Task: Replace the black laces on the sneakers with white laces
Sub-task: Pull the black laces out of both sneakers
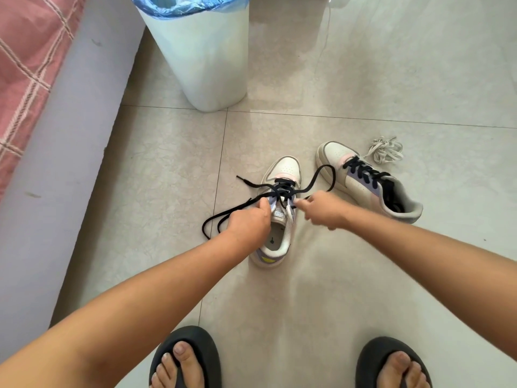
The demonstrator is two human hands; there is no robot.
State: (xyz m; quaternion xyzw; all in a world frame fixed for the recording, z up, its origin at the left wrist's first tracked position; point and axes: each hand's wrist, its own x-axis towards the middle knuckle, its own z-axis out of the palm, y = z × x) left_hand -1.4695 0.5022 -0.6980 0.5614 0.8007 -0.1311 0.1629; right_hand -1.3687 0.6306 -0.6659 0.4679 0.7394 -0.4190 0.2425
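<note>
Near sneaker (281,211) on the floor (335,275), toe pointing away, long axis running straight out between both hands. Left hand (249,222) grips its black lace (282,191) beside the tongue; right hand (321,210) pinches the opposite side, equally near. White laces (386,149) lie beyond the second sneaker (363,177).

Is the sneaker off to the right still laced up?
Yes, laced. The right sneaker shows black laces crisscrossed through its eyelets; neither hand touches it.

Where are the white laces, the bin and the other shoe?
white laces (387,149), head view, middle of the loose pile on the floor
bin (207,60), head view, its white front wall
other shoe (361,186), head view, its side panel
</note>
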